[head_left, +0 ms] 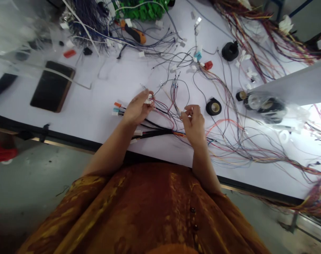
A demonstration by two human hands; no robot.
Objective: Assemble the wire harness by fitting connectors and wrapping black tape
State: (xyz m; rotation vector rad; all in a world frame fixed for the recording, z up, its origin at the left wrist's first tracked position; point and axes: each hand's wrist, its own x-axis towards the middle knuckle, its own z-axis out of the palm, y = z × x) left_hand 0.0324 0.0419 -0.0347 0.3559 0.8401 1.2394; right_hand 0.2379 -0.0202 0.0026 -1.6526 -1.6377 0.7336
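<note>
Near the middle of the white table, my left hand (pixel 139 108) is closed around a white connector (pixel 149 99). Thin red and dark wires (pixel 161 105) run out of that connector to the right. My right hand (pixel 194 123) is curled, thumb and fingers together beside the loose wires; what lies between its fingertips is too small to make out. Below both hands runs a black-sleeved wire harness (pixel 157 132). Orange, blue and white connectors (pixel 117 110) on its branches lie left of my left wrist.
A roll of black tape (pixel 213 107) lies right of my right hand, another roll (pixel 230 51) farther back. Loose wires (pixel 239 148) spread rightward. At the left are a dark flat case (pixel 53 86) and plastic bags (pixel 17 28). Green connectors (pixel 144 10) are heaped at the back.
</note>
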